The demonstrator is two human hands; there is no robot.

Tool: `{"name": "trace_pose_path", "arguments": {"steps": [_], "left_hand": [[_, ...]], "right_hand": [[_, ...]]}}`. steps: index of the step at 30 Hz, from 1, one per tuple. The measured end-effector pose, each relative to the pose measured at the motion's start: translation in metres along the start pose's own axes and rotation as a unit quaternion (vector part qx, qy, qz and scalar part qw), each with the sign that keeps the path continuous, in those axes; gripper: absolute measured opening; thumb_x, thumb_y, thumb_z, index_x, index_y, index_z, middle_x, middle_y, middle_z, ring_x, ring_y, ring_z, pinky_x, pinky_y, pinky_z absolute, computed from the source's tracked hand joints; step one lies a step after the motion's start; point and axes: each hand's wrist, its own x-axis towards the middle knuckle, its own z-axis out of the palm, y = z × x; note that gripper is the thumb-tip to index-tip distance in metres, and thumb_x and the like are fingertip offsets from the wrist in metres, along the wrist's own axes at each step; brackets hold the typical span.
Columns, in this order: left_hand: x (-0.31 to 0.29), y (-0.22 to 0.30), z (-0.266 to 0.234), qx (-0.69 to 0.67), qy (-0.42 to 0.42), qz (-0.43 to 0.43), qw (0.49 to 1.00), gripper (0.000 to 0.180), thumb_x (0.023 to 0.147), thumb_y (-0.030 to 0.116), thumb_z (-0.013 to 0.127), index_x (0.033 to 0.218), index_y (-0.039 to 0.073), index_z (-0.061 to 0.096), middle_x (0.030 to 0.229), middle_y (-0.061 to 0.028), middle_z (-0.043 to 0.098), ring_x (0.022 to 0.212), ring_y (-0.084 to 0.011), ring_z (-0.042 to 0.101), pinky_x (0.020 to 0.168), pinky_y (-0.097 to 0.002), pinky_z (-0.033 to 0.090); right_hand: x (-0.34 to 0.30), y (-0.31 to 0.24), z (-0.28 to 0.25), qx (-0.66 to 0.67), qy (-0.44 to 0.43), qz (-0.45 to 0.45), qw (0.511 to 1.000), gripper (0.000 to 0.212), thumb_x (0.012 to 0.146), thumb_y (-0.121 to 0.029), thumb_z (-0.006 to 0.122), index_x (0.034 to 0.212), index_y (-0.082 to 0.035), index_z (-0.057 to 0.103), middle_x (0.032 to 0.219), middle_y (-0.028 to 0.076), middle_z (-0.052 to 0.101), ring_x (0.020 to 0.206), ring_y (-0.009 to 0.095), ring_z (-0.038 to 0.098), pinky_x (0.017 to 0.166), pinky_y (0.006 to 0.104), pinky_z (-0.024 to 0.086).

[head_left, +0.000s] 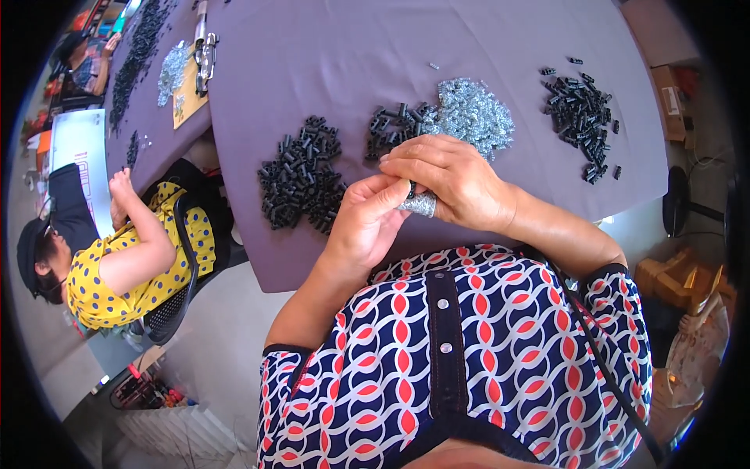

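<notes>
Closest to the lens, a patterned blouse in navy, red and white fills the lower middle, and both bare forearms rise from it toward the near edge of the surface, which is draped in a purple-grey cloth. Her left hand has its grip closed around a small silvery metal piece, thumb pressed along its top. Her right hand curls over from above, fingertips pinched together on a small black tube sitting right against the metal piece; the two hands touch each other there, just above the cloth edge. Just beyond the knuckles lies a heap of shiny silver clips, and touching its left side is a smaller cluster of black tubes. Further left, apart from those, sits a bigger pile of black tubes. Well off to the right is another loose scatter of black pieces. At the left, a seated co-worker in a yellow dotted top leans over a neighbouring bench, where a long strip of dark parts runs away toward the far end beside a little pile of silver ones.
</notes>
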Motion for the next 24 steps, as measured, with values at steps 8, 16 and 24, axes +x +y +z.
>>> {"name": "trace_pose_path", "arguments": {"steps": [8, 16, 24], "left_hand": [[0.001, -0.002, 0.010, -0.034, -0.013, 0.014, 0.999, 0.018, 0.099, 0.012, 0.063, 0.109, -0.001, 0.070, 0.108, -0.0108, 0.070, 0.101, -0.0192, 0.066, 0.093, -0.0366, 0.051], [-0.004, 0.009, 0.021, -0.036, -0.033, 0.005, 0.999, 0.021, 0.100, 0.011, 0.057, 0.113, -0.001, 0.068, 0.112, -0.0114, 0.069, 0.107, -0.0204, 0.065, 0.097, -0.0361, 0.049], [0.000, 0.003, 0.021, -0.002, -0.028, -0.017, 0.999, 0.021, 0.098, 0.008, 0.059, 0.113, -0.005, 0.068, 0.110, -0.0123, 0.069, 0.107, -0.0208, 0.064, 0.095, -0.0349, 0.050]], "right_hand": [[-0.007, 0.004, 0.003, 0.050, 0.006, 0.004, 0.999, 0.048, 0.083, -0.028, 0.074, 0.121, 0.000, 0.065, 0.119, 0.014, 0.069, 0.118, 0.036, 0.063, 0.094, 0.0455, 0.052], [-0.002, -0.003, -0.003, 0.118, 0.006, 0.016, 0.993, 0.047, 0.084, -0.024, 0.073, 0.123, 0.001, 0.064, 0.123, 0.014, 0.068, 0.121, 0.038, 0.061, 0.093, 0.0450, 0.053], [-0.011, -0.007, -0.012, 0.054, 0.002, 0.009, 0.999, 0.046, 0.084, -0.021, 0.073, 0.122, 0.002, 0.064, 0.123, 0.015, 0.068, 0.126, 0.041, 0.058, 0.099, 0.0480, 0.051]]}}
